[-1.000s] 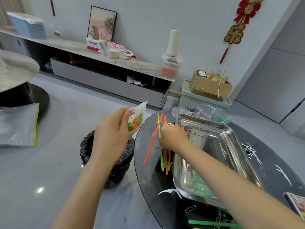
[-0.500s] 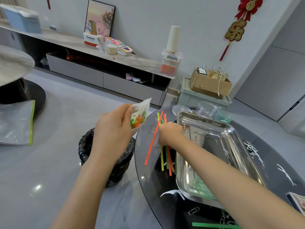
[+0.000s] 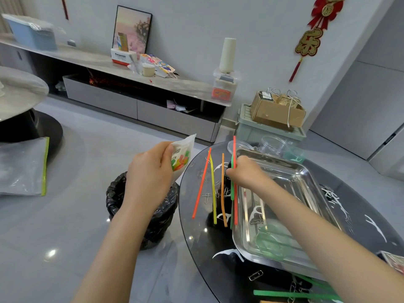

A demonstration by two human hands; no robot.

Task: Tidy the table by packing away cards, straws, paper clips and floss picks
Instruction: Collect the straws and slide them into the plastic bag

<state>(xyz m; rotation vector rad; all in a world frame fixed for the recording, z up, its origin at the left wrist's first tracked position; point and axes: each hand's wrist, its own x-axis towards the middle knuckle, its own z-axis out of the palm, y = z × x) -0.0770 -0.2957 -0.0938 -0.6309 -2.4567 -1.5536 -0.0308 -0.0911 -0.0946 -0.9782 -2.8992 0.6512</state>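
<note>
The left hand (image 3: 150, 178), at centre frame above a black-bagged bin (image 3: 153, 217), pinches one white pouch (image 3: 183, 156) with bright print between thumb and fingers. The right hand (image 3: 244, 171), just right of centre, has its fingers curled round two straws (image 3: 235, 200), one red and one green. They are held steeply at the left rim of a steel tray (image 3: 306, 178).

Three loose straws (image 3: 212, 189) lie side by side on the tabletop (image 3: 192, 226) left of that hand: red-orange, yellow and orange. More green ones (image 3: 295, 294) lie at the lower right edge, partly cut off, so their number cannot be told.

Paper clips (image 3: 206, 197) are scattered among the loose straws, with a single one (image 3: 255, 275) at lower centre and others in the tray; they are too small and blurred to count. One white floss pick (image 3: 254, 212) lies in the tray and several floss picks (image 3: 227, 253) lie on the dark tabletop around it.

One card (image 3: 395, 263) shows at the right edge. One clear jar (image 3: 273, 147) stands behind the tray, toward upper centre.
</note>
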